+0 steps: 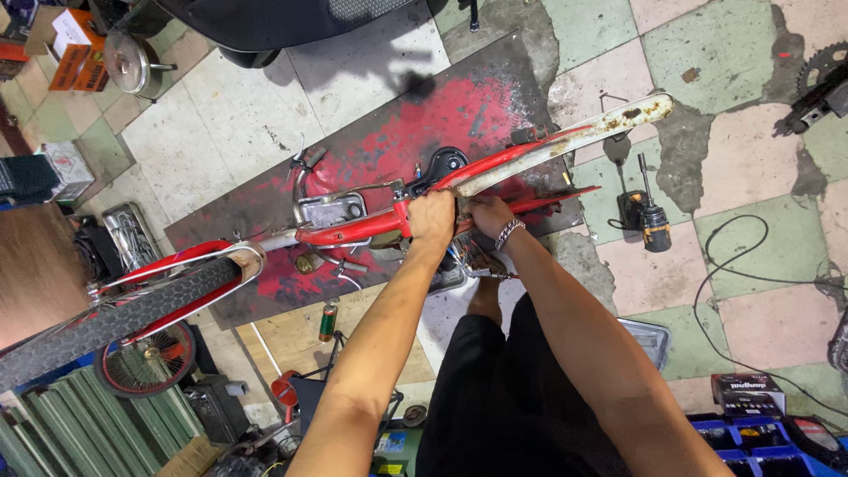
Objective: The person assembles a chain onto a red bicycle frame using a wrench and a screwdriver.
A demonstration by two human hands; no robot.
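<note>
Both hands on the red bike frame (371, 225), held up over the red-stained floor mat (397, 132). Left hand (432, 218) wrapped shut around the tube mid-frame; right hand (488, 215) just beside it, closed on the frame near the loose wires. I'd keep both grips tight and the frame level. Front tyre (115, 318) hangs left of the frame; a cordless drill (647, 221) lies on the floor right of it.

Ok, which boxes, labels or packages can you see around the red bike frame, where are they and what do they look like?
Orange cardboard box: top left corner on the floor, rectangular, white label on top.
Small grey-white carton: left edge, cube-like, dark printing.
Black box: lower right on the floor, flat, pale lettering, red trim.
</note>
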